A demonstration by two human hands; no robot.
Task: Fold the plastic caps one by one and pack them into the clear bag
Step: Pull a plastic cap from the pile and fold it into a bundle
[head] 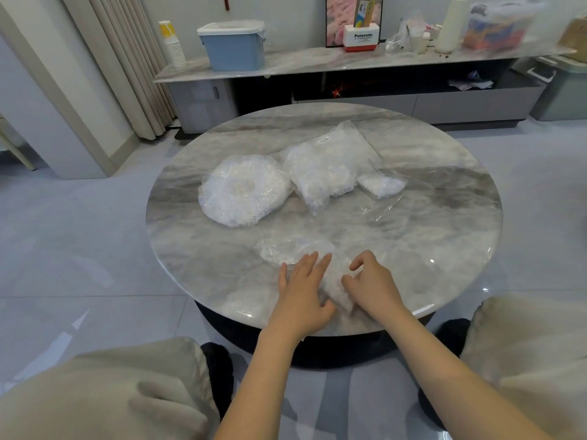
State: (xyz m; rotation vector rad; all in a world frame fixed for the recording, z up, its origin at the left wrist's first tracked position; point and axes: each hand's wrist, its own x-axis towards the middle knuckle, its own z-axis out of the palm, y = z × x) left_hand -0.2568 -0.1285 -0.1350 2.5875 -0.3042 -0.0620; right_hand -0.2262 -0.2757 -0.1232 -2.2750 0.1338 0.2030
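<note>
One clear plastic cap (pixel 287 249) lies spread thin on the round marble table (pixel 444 236), near its front edge. My left hand (pixel 301 290) rests flat on it with straight fingers. My right hand (pixel 371 287) has curled fingers and pinches the crumpled edge of the same cap between us. Farther back sits a round stack of plastic caps (pixel 244 188). To its right lies the clear bag (pixel 330 163), stuffed with caps, and a small folded bundle of caps (pixel 382 184) beside it.
A flat piece of clear film (pixel 381 208) lies right of centre on the table. My knees in beige trousers (pixel 111 392) flank the table's front edge. Behind stands a long low cabinet (pixel 349 58) with a blue bin (pixel 235 46) and other items.
</note>
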